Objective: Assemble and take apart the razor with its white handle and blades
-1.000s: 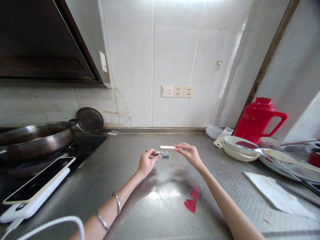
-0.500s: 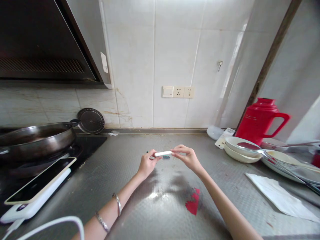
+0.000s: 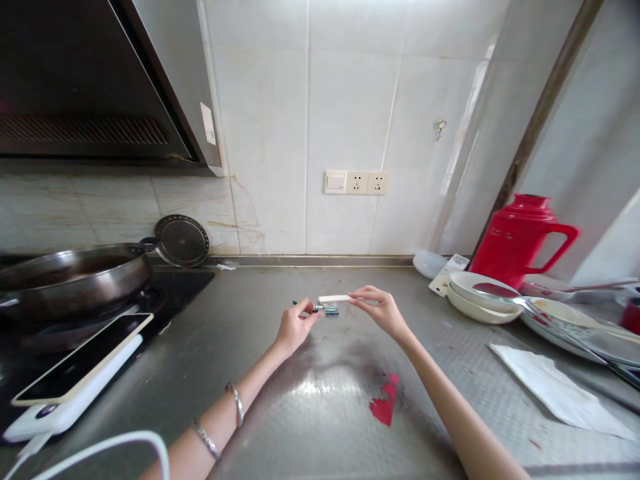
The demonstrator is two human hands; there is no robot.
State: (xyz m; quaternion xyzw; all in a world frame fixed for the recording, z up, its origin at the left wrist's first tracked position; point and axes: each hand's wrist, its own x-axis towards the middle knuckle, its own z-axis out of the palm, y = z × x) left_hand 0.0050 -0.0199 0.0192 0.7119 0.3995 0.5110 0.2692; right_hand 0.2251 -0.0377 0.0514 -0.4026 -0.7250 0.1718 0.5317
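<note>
My right hand (image 3: 379, 309) pinches one end of a short white bar (image 3: 334, 299) and holds it level just above the steel counter (image 3: 310, 393). My left hand (image 3: 294, 325) is curled, its fingertips pinched on a small dark and silver piece (image 3: 315, 307). A little teal part (image 3: 331, 309) lies on the counter between the two hands, under the white bar. Both wrists stretch forward over the counter; two bracelets sit on my left forearm.
A dark wok (image 3: 70, 277) sits on the hob at left, with a phone on a white power bank (image 3: 75, 377) and its cable in front. Stacked bowls (image 3: 483, 297), plates, a red jug (image 3: 520, 237) and a paper sheet (image 3: 555, 390) fill the right. A red scrap (image 3: 384, 403) lies near me.
The white bar, tilted down against my left fingertips half a second ago, is lifted back level in my right hand. The teal part and small piece show again.
</note>
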